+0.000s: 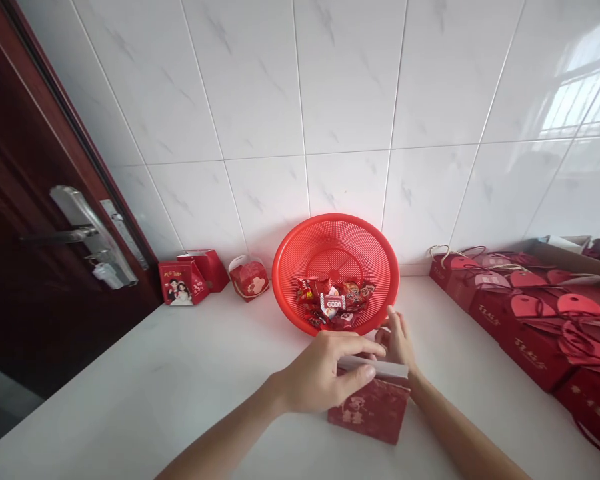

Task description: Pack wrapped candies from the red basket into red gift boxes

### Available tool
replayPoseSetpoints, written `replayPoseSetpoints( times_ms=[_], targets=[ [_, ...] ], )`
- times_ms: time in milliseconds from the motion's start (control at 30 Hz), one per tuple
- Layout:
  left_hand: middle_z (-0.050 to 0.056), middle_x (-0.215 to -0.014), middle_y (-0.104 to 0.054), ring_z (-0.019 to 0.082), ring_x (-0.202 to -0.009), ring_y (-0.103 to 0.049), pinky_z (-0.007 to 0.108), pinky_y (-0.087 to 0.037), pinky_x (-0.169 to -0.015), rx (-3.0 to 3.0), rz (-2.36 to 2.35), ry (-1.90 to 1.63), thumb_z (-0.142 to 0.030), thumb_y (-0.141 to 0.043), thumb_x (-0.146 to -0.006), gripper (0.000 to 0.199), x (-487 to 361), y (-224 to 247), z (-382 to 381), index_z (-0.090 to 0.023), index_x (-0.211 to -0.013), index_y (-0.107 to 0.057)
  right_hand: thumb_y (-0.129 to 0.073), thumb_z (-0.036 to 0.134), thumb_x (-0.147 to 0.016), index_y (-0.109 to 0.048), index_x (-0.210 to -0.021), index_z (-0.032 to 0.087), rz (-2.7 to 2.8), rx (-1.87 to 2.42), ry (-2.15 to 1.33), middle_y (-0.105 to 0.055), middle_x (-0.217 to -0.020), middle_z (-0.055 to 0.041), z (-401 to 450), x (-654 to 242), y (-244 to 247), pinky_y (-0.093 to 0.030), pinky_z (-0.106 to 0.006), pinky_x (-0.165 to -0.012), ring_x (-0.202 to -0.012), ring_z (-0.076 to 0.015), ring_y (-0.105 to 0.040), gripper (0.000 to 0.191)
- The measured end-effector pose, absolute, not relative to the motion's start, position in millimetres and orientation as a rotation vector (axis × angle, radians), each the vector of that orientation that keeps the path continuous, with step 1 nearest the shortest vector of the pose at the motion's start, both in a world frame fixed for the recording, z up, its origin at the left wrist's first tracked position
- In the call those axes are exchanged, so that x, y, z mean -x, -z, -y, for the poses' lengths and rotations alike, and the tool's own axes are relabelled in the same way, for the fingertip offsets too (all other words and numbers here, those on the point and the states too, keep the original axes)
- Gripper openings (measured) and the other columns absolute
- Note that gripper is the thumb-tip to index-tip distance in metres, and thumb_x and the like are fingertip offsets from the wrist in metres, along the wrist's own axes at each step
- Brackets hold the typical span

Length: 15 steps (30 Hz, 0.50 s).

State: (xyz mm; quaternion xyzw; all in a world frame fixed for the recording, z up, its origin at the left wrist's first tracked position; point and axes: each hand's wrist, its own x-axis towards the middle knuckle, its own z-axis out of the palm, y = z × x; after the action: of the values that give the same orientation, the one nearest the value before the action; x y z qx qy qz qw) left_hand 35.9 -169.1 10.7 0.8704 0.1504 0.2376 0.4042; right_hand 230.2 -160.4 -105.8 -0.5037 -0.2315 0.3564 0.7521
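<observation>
My left hand (pixel 320 377) is pinching the pale upper edge of a red paper gift box (pixel 367 413), which is standing just below and right of it; blur is obscuring its print. My right hand (pixel 399 347) is showing behind the box, fingers partly curled; I cannot tell whether they are gripping anything. Beyond both hands, a red plastic colander (pixel 335 243) is holding overlapping wrapped candies (pixel 333 303). Right of my right hand, the frame is cutting off ribboned red boxes (pixel 525 317).
</observation>
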Motion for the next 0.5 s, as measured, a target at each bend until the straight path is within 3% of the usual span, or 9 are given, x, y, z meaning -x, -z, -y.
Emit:
replayPoseSetpoints(
  times_ms=[233, 367, 500],
  targets=[
    [0.010, -0.111, -0.075, 0.020, -0.103, -0.072, 0.027, -0.055, -0.092, -2.056, -0.378, -0.638, -0.031, -0.066, -0.091, 0.030, -37.0, -11.6, 169.7, -0.015, -0.115, -0.072, -0.074, 0.044, -0.068, -0.059, -0.090, 0.021, 0.523, 1.066, -0.423, -0.061, -0.069, 0.0039, 165.4, -260.4, 67.8, -0.038, -0.025, -0.051, -0.050, -0.0099, -0.046, 0.036],
    [0.010, -0.114, -0.074, 0.022, -0.106, -0.069, 0.030, -0.054, -0.092, -2.027, -0.448, -0.699, -0.042, -0.057, -0.096, 0.034, -33.8, -13.6, 149.6, -0.017, -0.114, -0.073, -0.070, 0.037, -0.073, -0.063, -0.079, 0.020, 0.736, 0.989, -0.357, -0.064, -0.068, 0.0007, 179.1, -258.4, 28.2, -0.040, -0.027, -0.052, -0.051, -0.0109, -0.047, 0.019],
    [0.011, -0.109, -0.076, 0.024, -0.102, -0.071, 0.035, -0.056, -0.092, -2.064, -0.663, -0.935, -0.038, -0.056, -0.094, 0.033, -23.8, -11.6, 102.5, -0.015, -0.110, -0.073, -0.071, 0.038, -0.074, -0.065, -0.068, 0.020, 0.902, 0.955, -0.462, -0.064, -0.065, -0.0015, 186.9, -254.9, -3.8, -0.041, -0.028, -0.052, -0.052, -0.0118, -0.047, 0.020]
  ],
)
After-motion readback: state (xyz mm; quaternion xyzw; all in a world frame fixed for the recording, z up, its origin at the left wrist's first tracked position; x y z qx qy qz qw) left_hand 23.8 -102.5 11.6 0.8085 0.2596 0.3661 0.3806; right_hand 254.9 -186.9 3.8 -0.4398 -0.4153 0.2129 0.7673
